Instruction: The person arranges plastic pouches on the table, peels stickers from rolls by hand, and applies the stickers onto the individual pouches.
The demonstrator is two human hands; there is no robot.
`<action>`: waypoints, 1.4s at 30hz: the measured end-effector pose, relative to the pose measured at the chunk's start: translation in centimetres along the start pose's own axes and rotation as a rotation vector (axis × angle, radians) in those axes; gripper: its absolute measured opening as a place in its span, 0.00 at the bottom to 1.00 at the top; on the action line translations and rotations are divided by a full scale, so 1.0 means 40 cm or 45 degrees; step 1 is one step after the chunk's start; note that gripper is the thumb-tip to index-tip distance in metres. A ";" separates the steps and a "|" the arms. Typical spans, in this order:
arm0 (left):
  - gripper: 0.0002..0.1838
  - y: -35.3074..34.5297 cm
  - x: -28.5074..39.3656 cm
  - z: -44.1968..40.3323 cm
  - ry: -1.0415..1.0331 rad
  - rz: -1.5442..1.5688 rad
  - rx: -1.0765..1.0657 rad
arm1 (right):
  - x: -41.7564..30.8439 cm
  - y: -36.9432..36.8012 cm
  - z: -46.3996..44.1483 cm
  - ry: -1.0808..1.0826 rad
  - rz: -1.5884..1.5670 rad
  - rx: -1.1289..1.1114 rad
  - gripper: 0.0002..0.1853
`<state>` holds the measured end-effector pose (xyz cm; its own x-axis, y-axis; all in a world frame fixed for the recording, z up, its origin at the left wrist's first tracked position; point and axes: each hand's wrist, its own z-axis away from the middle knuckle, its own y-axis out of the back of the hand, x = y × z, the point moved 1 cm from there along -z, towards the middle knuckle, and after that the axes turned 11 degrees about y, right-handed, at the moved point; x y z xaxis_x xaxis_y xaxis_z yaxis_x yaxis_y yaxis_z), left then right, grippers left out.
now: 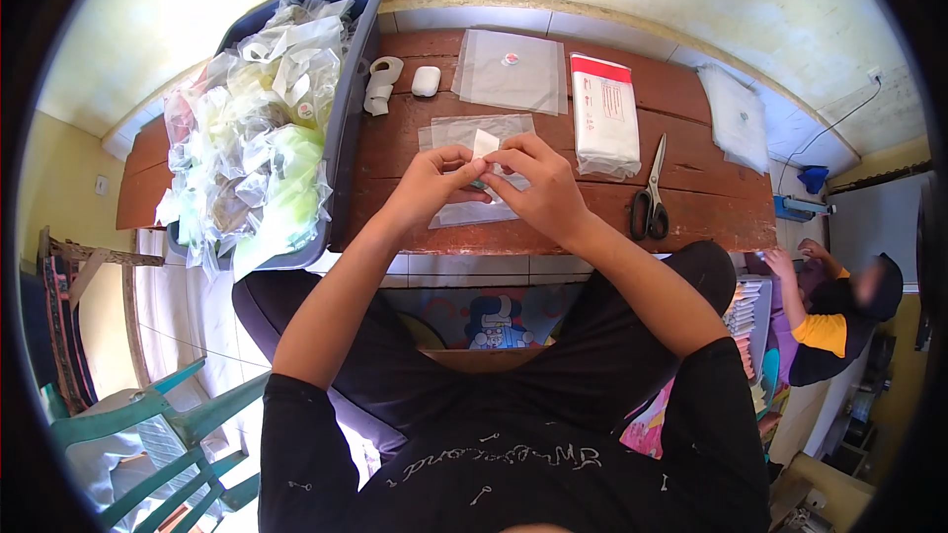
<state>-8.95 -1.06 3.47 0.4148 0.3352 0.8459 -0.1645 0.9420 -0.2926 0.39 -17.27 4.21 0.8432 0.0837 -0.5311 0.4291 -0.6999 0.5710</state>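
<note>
Over the middle of the wooden table, my left hand (434,183) and my right hand (541,183) meet fingertip to fingertip. Both pinch a small white piece of paper (485,143), which looks like label backing. A bit of green shows below the fingers, too small to make out. Beneath my hands lies a clear plastic bag (459,214), partly hidden by them. Farther back, another clear plastic bag (494,89) lies flat with a small round red-and-white sticker (511,59) on it.
A dark bin (367,39) heaped with plastic bags stands left. Nearby are a paper roll (383,84) and a white case (426,81). Rightward lie a red-and-white pack (604,114), black-handled scissors (650,202) and stacked clear bags (734,118). Another person (834,321) sits far right.
</note>
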 end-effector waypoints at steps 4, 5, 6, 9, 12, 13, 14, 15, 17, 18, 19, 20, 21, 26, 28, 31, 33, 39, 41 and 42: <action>0.14 0.008 0.012 0.011 0.047 0.069 -0.106 | 0.002 0.009 -0.006 0.117 0.061 0.016 0.09; 0.13 0.009 0.014 0.010 0.053 0.022 -0.099 | 0.005 0.010 -0.007 0.122 0.073 -0.002 0.09; 0.13 0.009 0.015 0.010 0.060 -0.024 -0.092 | 0.005 0.011 -0.008 0.126 0.085 -0.021 0.10; 0.13 0.004 0.012 0.014 0.081 -0.076 -0.075 | 0.004 0.015 -0.009 0.097 0.019 -0.035 0.11; 0.13 0.009 0.014 0.012 0.041 -0.099 -0.061 | 0.009 0.014 -0.007 0.020 -0.151 -0.042 0.12; 0.13 0.010 0.014 0.009 0.041 -0.099 -0.061 | 0.008 0.015 -0.007 0.020 -0.151 -0.041 0.12; 0.14 0.012 0.013 0.006 0.031 -0.101 -0.063 | 0.005 0.016 -0.008 0.037 -0.117 -0.049 0.13; 0.14 0.014 0.010 0.004 0.021 -0.103 -0.065 | 0.004 0.017 -0.008 0.054 -0.082 -0.057 0.13; 0.14 0.014 -0.005 -0.005 -0.010 -0.109 -0.025 | 0.007 0.012 -0.006 0.064 -0.057 -0.044 0.13; 0.14 0.015 -0.012 -0.010 -0.041 -0.116 0.016 | 0.009 0.009 -0.005 0.075 -0.033 -0.031 0.12; 0.14 0.016 -0.019 -0.015 -0.040 -0.115 0.017 | 0.009 0.006 -0.002 0.075 -0.034 -0.031 0.12; 0.13 0.017 -0.025 -0.020 -0.051 -0.112 0.029 | 0.009 0.002 0.000 0.054 -0.025 -0.029 0.11; 0.12 0.015 -0.026 -0.022 -0.061 -0.109 0.040 | 0.009 -0.001 0.003 0.032 -0.014 -0.026 0.10; 0.11 0.000 -0.030 -0.020 -0.053 -0.089 0.122 | 0.017 -0.011 0.013 0.015 -0.005 0.014 0.07; 0.11 0.002 -0.028 -0.019 -0.056 -0.093 0.144 | 0.020 -0.010 0.011 0.007 -0.014 0.030 0.07; 0.12 0.014 -0.018 -0.018 -0.098 -0.183 0.191 | 0.023 -0.004 0.003 -0.052 -0.044 0.043 0.06; 0.11 0.027 -0.004 -0.011 -0.119 -0.416 0.326 | 0.028 -0.001 -0.001 -0.037 -0.008 0.049 0.05; 0.10 0.095 0.069 0.029 -0.489 -1.160 0.844 | 0.098 -0.002 -0.004 0.151 0.220 0.014 0.04; 0.09 0.099 0.074 0.044 -0.661 -1.331 0.974 | 0.130 -0.016 0.012 0.235 0.324 -0.042 0.04; 0.08 0.092 0.072 0.052 -0.547 -1.508 1.108 | 0.141 -0.026 0.018 0.321 0.425 -0.098 0.04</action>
<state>-10.22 3.35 5.76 0.4245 -0.7524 0.5036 -0.4567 0.3023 0.8367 4.46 -16.59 0.16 0.9887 0.0388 -0.1445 0.1336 -0.6638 0.7359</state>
